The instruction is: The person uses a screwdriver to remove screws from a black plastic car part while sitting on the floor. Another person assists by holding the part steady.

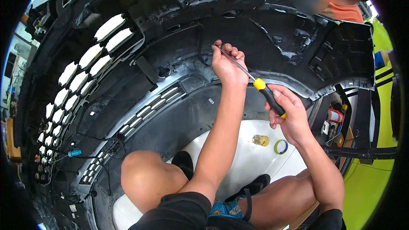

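A screwdriver (272, 99) with a black and yellow handle and a long metal shaft points up and to the left. My right hand (290, 111) grips its handle. At the far end of the shaft, my left hand (230, 64) has its fingers curled around the tip, which they partly hide. Both hands are over the inner side of a large black car bumper (179, 44), which curves around me. Whether the tip touches the bumper cannot be seen.
On the white floor (238, 162) between my legs are a small jar of yellowish liquid (260, 140) and a roll of tape (281, 146). Honeycomb grille openings (79, 74) and a teal connector (74, 153) lie left. A person in orange (344, 12) is at the far right, near bright green bodywork (375, 179).
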A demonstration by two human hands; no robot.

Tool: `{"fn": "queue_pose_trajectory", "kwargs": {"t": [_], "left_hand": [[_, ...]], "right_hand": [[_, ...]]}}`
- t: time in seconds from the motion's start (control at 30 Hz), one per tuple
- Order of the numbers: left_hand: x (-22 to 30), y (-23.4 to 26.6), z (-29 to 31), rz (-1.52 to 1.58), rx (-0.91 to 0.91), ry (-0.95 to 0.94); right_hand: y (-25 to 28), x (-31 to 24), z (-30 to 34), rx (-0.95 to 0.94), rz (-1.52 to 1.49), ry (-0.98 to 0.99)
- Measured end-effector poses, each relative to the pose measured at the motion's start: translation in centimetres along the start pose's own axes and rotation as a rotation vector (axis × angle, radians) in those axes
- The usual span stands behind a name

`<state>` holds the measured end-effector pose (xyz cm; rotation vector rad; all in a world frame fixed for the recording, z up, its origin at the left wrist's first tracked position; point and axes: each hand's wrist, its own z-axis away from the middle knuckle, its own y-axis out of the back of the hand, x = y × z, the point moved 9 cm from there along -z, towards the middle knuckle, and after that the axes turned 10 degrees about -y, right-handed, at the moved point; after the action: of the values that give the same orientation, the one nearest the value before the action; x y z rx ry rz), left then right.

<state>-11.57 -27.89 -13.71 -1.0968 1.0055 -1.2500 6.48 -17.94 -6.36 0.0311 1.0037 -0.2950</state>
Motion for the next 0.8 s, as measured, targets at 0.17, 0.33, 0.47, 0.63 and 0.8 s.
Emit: {"fn": "queue_pose_trajectory", "kwargs": {"t": [0.17, 0.33, 0.47, 0.63, 0.8], "left_hand": [[2.5, -0.4, -1.3, -0.046, -0.087, -0.053], [3.0, -0.2, -2.6, -0.015, 0.0, -0.056], [3.2, -0.8, -1.8, 0.06, -0.113, -0.011], [3.6, -2.2, -1.8, 0.08, -0.227, -0.025], [4.1, -1.6, -2.3, 0.066, -0.191, -0.05]], "right_hand": [[-1.5, 0.0, -1.1, -0.052, 0.021, -0.006], [-2.7, -0.5, -2.0, -0.062, 0.05, 0.05], [-2.1, -0.1, -2.1, -0.039, 0.016, 0.034], [-2.1, -1.1, -2.0, -0.062, -0.005, 0.076], [-3.1, -1.1, -1.8, -0.061, 0.016, 0.075]]}}
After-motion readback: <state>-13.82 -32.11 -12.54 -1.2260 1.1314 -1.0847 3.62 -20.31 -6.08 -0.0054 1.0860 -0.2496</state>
